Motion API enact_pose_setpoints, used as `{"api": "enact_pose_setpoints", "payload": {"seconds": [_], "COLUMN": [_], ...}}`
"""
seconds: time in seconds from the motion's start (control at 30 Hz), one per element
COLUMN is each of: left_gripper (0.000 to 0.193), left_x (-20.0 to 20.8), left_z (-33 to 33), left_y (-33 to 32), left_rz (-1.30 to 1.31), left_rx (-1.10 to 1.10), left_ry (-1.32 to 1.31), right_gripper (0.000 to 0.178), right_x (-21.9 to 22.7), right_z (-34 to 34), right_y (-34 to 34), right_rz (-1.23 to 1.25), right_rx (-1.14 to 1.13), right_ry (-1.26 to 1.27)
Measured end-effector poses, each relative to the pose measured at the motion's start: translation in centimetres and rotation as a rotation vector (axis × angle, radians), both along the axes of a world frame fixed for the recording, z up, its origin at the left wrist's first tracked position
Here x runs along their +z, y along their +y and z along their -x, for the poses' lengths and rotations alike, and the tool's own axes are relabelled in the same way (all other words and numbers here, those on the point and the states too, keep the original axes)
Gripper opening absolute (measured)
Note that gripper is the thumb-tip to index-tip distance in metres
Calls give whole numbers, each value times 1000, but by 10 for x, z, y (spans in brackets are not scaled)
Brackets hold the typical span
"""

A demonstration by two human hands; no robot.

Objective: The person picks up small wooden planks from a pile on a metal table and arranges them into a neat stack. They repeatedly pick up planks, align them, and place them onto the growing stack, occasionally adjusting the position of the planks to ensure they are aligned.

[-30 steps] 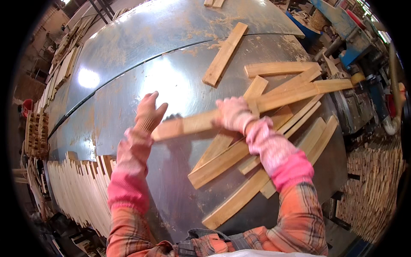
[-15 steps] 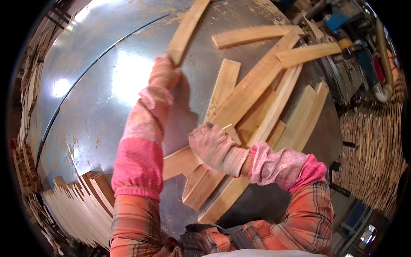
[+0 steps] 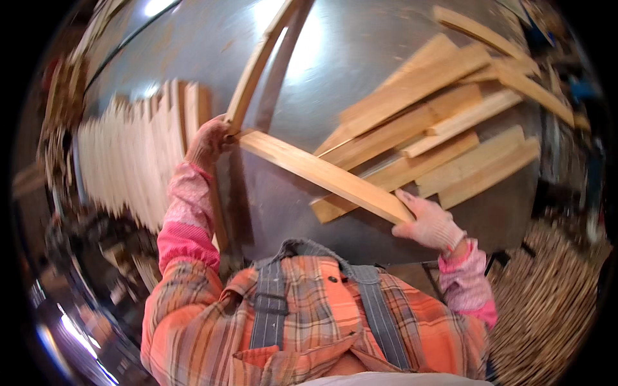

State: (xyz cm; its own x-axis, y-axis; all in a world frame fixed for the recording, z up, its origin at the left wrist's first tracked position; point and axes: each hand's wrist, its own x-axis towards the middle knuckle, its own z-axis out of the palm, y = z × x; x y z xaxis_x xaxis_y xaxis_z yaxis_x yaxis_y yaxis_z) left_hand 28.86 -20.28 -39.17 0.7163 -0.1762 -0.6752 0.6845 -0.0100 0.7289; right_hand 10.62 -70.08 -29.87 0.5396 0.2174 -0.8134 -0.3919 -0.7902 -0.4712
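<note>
My left hand [image 3: 209, 141], in a light work glove, is closed round the near end of a long wooden strip [image 3: 257, 64] that slants up and away over the metal table. A second wooden board [image 3: 322, 172] runs across in front of me. Its left end meets my left hand, touching or very near the strip's end; which, I cannot tell. My right hand [image 3: 432, 222], also gloved, is closed on that board's right end, thumb on top. Beneath and beyond the board, a loose pile of wooden boards [image 3: 399, 106] lies at the right, slightly blurred.
A tight row of pale wooden pieces [image 3: 132, 154] lines the table's left side. The shiny metal tabletop [image 3: 360, 38] has a dark seam at far left. Stacked thin wood [image 3: 541, 302] stands below the right edge. Machinery [image 3: 573, 161] shows dimly at far right.
My view has swung left and nearer my body. My left hand has drawn the strip back toward me. My right hand has moved from the pile to hold a board's end.
</note>
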Motion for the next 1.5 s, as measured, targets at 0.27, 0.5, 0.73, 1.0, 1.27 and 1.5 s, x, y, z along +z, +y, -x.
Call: {"api": "enact_pose_setpoints", "payload": {"seconds": [0.27, 0.5, 0.73, 1.0, 1.27, 1.5], "left_gripper": [39, 49, 35, 42, 55, 92], "left_x": [21, 36, 100, 97, 84, 4], "left_z": [179, 268, 277, 285, 123, -4], "left_y": [66, 54, 90, 131, 6, -192], "left_rz": [292, -198, -837, -864, -600, -778], "left_rx": [299, 1, -599, -321, -275, -575], "left_ry": [133, 104, -146, -301, -815, -757], "right_gripper": [54, 48, 69, 66, 82, 81], "right_x": [2, -87, -90, -84, -61, -77], "right_z": [68, 33, 24, -13, -47, 8], "right_y": [55, 258, 433, 363, 155, 84], "right_rz": [-509, -552, -20, -13, 579, 574], "right_rx": [-702, -543, 306, 30, -532, -773], "right_ry": [271, 122, -112, -494, -629, -507]}}
